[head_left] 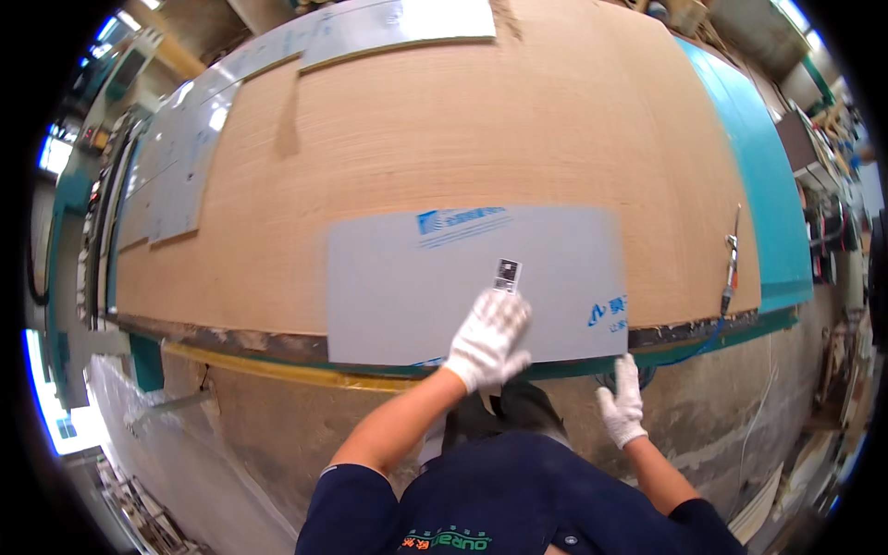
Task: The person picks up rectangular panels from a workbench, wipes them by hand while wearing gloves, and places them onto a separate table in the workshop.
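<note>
A light grey rectangular panel (407,287) with blue print on its face lies along the near edge of the wooden worktop. Near its middle is a small white label (506,275) with black marks. My left hand (490,338), in a white knit glove, reaches over the panel with fingers stretched out just below the label; it covers part of the surface. Beyond the near edge, my right hand (622,403), gloved alike, has its fingers extended and its thumb apart. Its fingertips are at the panel's near right corner; I cannot tell whether they touch it. Neither hand holds anything.
An air blow gun (731,264) on a blue hose lies at the worktop's (398,139) right. Other grey panels (407,26) lie at the far side, and more panels (185,157) at the left. A turquoise surface (754,157) borders the right side.
</note>
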{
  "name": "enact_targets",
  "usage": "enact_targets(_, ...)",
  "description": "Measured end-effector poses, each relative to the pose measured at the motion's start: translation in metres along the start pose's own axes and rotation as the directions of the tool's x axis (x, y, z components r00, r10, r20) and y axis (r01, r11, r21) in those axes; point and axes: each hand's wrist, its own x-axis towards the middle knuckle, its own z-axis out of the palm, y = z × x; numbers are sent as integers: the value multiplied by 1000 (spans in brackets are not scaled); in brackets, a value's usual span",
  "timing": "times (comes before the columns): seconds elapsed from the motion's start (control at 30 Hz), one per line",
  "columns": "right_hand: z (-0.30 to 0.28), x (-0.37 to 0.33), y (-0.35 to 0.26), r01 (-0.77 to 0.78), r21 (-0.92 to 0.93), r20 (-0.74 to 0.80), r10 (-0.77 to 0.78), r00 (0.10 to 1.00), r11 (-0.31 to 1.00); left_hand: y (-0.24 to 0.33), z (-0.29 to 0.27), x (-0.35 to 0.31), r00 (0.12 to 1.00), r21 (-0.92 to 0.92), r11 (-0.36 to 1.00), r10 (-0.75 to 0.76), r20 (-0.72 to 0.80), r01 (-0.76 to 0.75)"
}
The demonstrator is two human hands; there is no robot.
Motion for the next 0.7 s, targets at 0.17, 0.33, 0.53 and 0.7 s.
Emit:
enact_targets(0.17,70,57,-58,-240,559,-97,350,932,793,-74,-77,-114,997,117,990,-75,14,73)
enact_targets(0.33,62,90,-85,-491,803,171,660,732,337,-124,-148,-175,937,402,889,-307,168,220)
enact_targets(0.53,72,114,-50,-552,821,317,685,656,148,-161,-170,-205,872,542,777,-465,153,319)
enact_targets(0.7,34,98,-63,-448,865,176,701,691,224,-160,-199,-204,944,318,899,-327,33,300)
